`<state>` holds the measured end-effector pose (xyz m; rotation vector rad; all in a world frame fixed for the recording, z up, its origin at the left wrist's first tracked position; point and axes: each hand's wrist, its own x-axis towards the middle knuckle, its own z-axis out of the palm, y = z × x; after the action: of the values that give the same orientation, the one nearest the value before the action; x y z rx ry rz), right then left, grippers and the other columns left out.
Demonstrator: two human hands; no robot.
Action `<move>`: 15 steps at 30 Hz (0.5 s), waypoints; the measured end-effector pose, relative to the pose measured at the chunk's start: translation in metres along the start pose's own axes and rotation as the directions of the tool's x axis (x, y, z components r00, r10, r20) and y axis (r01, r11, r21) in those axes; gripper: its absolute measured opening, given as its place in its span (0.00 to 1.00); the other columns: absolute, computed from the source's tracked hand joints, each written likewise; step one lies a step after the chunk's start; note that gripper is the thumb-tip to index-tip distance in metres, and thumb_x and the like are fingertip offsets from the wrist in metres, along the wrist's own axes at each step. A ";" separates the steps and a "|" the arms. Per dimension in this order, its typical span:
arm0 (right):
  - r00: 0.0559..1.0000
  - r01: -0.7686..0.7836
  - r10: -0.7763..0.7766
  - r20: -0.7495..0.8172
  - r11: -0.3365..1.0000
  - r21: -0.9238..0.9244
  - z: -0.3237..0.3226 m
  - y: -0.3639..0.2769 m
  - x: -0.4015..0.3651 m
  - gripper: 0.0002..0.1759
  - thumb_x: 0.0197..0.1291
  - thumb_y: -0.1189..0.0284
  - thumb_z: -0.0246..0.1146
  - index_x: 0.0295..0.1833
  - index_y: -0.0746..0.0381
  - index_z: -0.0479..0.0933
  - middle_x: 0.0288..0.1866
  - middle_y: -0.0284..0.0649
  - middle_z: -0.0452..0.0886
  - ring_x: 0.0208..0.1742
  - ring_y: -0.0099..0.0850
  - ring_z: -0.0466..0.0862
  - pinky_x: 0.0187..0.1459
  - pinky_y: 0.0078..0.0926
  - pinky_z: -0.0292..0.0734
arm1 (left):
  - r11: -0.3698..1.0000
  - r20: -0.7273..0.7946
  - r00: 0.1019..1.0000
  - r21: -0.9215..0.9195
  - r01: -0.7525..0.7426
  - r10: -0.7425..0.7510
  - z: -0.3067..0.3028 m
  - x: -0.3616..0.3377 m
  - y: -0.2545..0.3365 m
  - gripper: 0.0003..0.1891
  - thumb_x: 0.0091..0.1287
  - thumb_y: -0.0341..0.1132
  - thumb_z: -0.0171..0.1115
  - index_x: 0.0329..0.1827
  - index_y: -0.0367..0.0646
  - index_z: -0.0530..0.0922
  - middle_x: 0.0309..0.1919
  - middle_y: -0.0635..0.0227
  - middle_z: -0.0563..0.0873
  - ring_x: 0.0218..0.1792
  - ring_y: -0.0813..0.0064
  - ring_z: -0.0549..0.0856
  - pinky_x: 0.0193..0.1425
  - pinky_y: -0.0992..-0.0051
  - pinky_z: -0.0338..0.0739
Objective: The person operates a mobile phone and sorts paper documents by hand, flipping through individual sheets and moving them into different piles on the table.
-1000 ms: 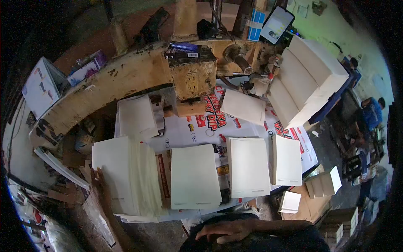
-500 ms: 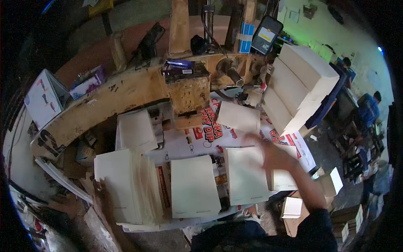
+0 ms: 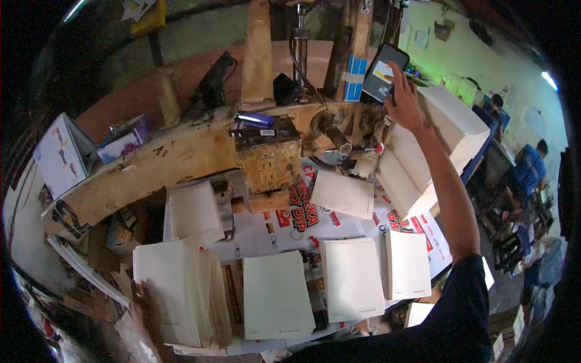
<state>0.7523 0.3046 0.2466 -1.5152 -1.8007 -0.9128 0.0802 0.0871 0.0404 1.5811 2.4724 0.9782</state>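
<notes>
My right hand (image 3: 404, 100) is raised at the back right, fingers stretched to the screen of a smartphone (image 3: 380, 71) that leans upright beside a blue box. Its fingers are apart and hold nothing; the fingertips appear to touch the screen. At the lower left, my left hand (image 3: 144, 305) lies in shadow along the left edge of a thick, fanned stack of paper (image 3: 166, 290); its fingers are too dark to read. To the right of it come several more stacks of white paper, including one in the middle (image 3: 278, 296) and another (image 3: 353, 278).
A tall pile of paper blocks (image 3: 451, 124) stands at the right, close to my right forearm. A worn yellow machine frame (image 3: 163, 145) spans the back. Smaller paper stacks (image 3: 343, 193) lie on the printed sheet (image 3: 260, 224). Other people (image 3: 529, 166) sit far right.
My right hand has moved from above the right-hand paper stacks up to the phone. The view has tilted upward. My left hand stays by the fanned stack.
</notes>
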 end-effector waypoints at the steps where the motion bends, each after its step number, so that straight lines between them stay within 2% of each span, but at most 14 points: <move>1: 1.000 -0.006 0.006 0.007 1.000 0.003 0.005 0.005 0.000 0.49 0.51 0.81 0.60 0.77 0.60 0.43 0.76 0.47 0.54 0.69 0.41 0.70 0.68 0.53 0.55 | 1.000 -0.003 1.000 0.002 0.004 -0.004 -0.001 0.001 0.000 0.30 0.73 0.52 0.49 0.68 0.36 0.68 0.66 0.45 0.70 0.65 0.46 0.71 0.67 0.53 0.66; 4: 0.998 0.026 -0.028 0.052 0.999 0.037 0.008 0.018 0.002 0.48 0.53 0.80 0.61 0.77 0.59 0.44 0.76 0.46 0.55 0.70 0.41 0.69 0.68 0.54 0.55 | 1.000 -0.002 1.000 0.011 0.006 -0.006 0.001 0.001 0.001 0.30 0.73 0.52 0.49 0.68 0.36 0.68 0.67 0.46 0.70 0.65 0.46 0.71 0.67 0.53 0.66; 6: 0.988 0.118 -0.113 -0.100 0.992 0.044 0.003 0.021 0.003 0.48 0.53 0.80 0.61 0.77 0.59 0.44 0.76 0.45 0.56 0.71 0.41 0.68 0.68 0.54 0.55 | 1.000 -0.001 1.000 0.015 0.010 -0.010 0.001 0.001 0.001 0.30 0.73 0.52 0.49 0.68 0.37 0.68 0.67 0.46 0.70 0.65 0.46 0.71 0.67 0.53 0.66; 7: 0.949 0.177 -0.199 -0.245 0.978 -0.111 -0.001 0.017 0.004 0.47 0.54 0.81 0.61 0.77 0.59 0.44 0.76 0.45 0.56 0.72 0.39 0.67 0.67 0.53 0.56 | 1.000 0.000 1.000 0.019 0.010 -0.010 0.001 0.000 0.000 0.30 0.73 0.52 0.49 0.68 0.37 0.68 0.67 0.46 0.70 0.66 0.46 0.71 0.67 0.53 0.66; 8: 0.950 0.175 -0.197 -0.242 0.979 -0.109 -0.008 0.013 0.005 0.47 0.54 0.81 0.61 0.77 0.59 0.44 0.76 0.45 0.56 0.72 0.39 0.67 0.67 0.53 0.56 | 1.000 0.000 1.000 0.021 0.010 -0.010 0.001 0.001 0.001 0.30 0.73 0.52 0.49 0.68 0.37 0.68 0.67 0.46 0.69 0.66 0.46 0.71 0.67 0.53 0.66; 11: 0.948 0.160 -0.116 -0.295 0.978 0.131 -0.043 -0.011 0.001 0.46 0.55 0.84 0.59 0.77 0.57 0.44 0.76 0.43 0.59 0.74 0.41 0.64 0.68 0.53 0.56 | 1.000 0.000 1.000 0.026 0.008 -0.008 0.000 0.000 0.000 0.30 0.73 0.52 0.50 0.68 0.37 0.68 0.67 0.46 0.69 0.66 0.46 0.70 0.68 0.53 0.66; 15: 0.940 0.134 -0.089 -0.330 0.984 0.116 -0.075 -0.035 -0.010 0.46 0.56 0.84 0.58 0.77 0.56 0.43 0.75 0.41 0.61 0.73 0.43 0.65 0.69 0.52 0.55 | 0.999 -0.005 1.000 0.033 0.002 -0.002 0.000 0.003 0.000 0.30 0.73 0.52 0.50 0.68 0.37 0.68 0.67 0.46 0.69 0.66 0.46 0.70 0.68 0.52 0.65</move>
<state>0.7204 0.2341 0.2775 -1.1132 -1.6818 -1.0050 0.0792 0.0895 0.0409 1.5876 2.5057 0.9475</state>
